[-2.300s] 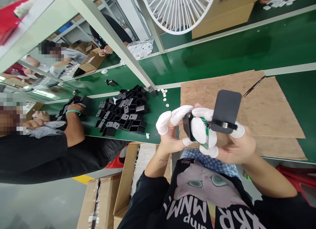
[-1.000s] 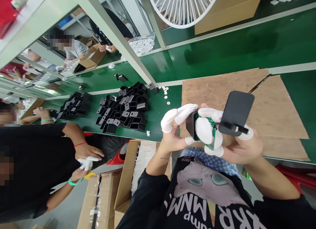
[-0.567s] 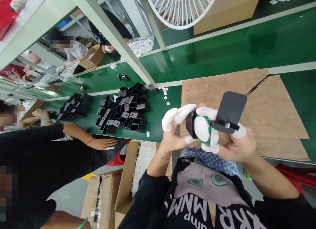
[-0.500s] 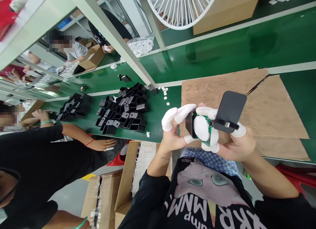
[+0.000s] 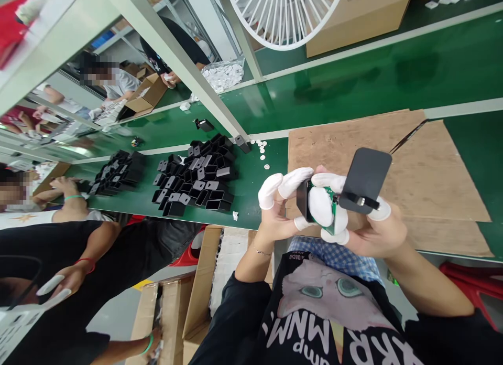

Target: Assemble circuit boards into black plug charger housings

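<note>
Both my hands wear white finger cots and meet over the near edge of a brown board point(image 5: 412, 160). My left hand point(image 5: 277, 207) pinches a small black housing point(image 5: 302, 200) from the left. My right hand point(image 5: 361, 223) grips a green circuit board point(image 5: 333, 210) that sits against the housing. A flat black rounded cover point(image 5: 365, 179) stands up from the same hand, held between its fingers. Both hands are closed on these parts.
A heap of black housings point(image 5: 196, 179) lies on the green belt point(image 5: 353, 87) to the left, with small white discs point(image 5: 261, 147) beside it. Tweezers point(image 5: 406, 137) rest on the board. A white fan point(image 5: 283, 13), cardboard boxes point(image 5: 353, 19) and co-workers point(image 5: 58, 249) surround the line.
My hands have stayed almost still on the parts. The co-worker at the left has drawn an arm back from the belt and now leans low with a hand near the floor.
</note>
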